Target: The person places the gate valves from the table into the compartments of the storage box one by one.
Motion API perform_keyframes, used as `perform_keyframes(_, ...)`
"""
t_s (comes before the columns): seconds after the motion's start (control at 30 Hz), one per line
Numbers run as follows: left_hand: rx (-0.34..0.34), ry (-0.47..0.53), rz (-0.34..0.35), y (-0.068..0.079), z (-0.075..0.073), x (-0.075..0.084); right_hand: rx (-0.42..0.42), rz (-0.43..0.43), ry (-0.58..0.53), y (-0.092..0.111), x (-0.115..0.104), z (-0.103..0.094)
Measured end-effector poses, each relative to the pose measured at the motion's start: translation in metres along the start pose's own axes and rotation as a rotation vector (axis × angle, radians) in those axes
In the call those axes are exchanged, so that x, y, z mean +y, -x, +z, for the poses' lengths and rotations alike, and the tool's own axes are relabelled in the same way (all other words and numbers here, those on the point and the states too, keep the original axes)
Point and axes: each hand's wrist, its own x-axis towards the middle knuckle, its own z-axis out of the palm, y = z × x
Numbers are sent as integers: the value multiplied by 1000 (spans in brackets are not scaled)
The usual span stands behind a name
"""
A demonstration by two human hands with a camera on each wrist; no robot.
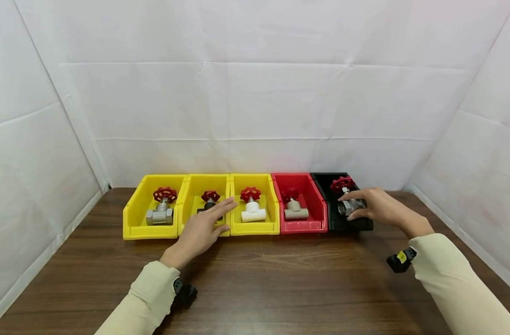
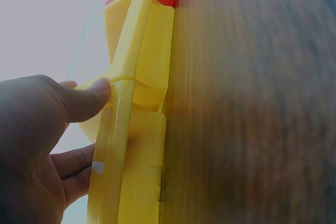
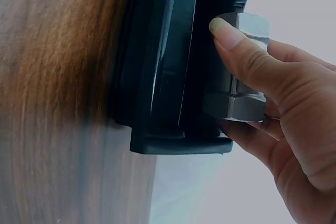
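Observation:
At the black bin (image 1: pixel 336 222) on the right end of the row, my right hand (image 1: pixel 378 207) grips the metal body of a gate valve (image 1: pixel 350 205) with a red handwheel. In the right wrist view the thumb lies across the valve's hexagonal body (image 3: pixel 247 109), over the bin's opening. My left hand (image 1: pixel 202 232) reaches over the second yellow bin (image 1: pixel 198 188) with fingers extended. It partly covers a dark valve (image 1: pixel 210 197) with a red handwheel. The left wrist view has the thumb at the yellow rim (image 2: pixel 123 85) between two bins.
A leftmost yellow bin (image 1: pixel 131 218) holds a metal valve (image 1: pixel 160 214). Another yellow bin (image 1: pixel 255 228) holds a white valve (image 1: pixel 253 211), and the red bin (image 1: pixel 303 226) a grey one (image 1: pixel 295 211). The bins stand side by side on a wooden table (image 1: pixel 280 279), before white sheeting (image 1: pixel 263 102).

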Motion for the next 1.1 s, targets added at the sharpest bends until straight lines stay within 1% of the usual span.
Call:
perform_keyframes(0.2,-9,6,-10,0,-1,1,9,8,-8,-7,3,2)
perform_keyframes(0.33,-8,9,-9,0,-1,1,-12,38,-29,-11,3,4)
perform_keyframes(0.47,-5,9,-5,0,-1,0,-18,49,-29,-15,5,7)
perform_keyframes(0.73,-7,7,-13,1,-1,-2,-3,31,-18,-27,11,16)
perform_keyframes(0.8,-5,9,-12,1,-1,-1,-12,33,-15,-31,11,18)
perform_keyframes(0.93,-16,16,-15,1,-1,0,-48,65,-16,-35,11,21)
perform_keyframes(1.1,-32,4,-34,0,-1,0,-83,86,-40,-38,11,22)
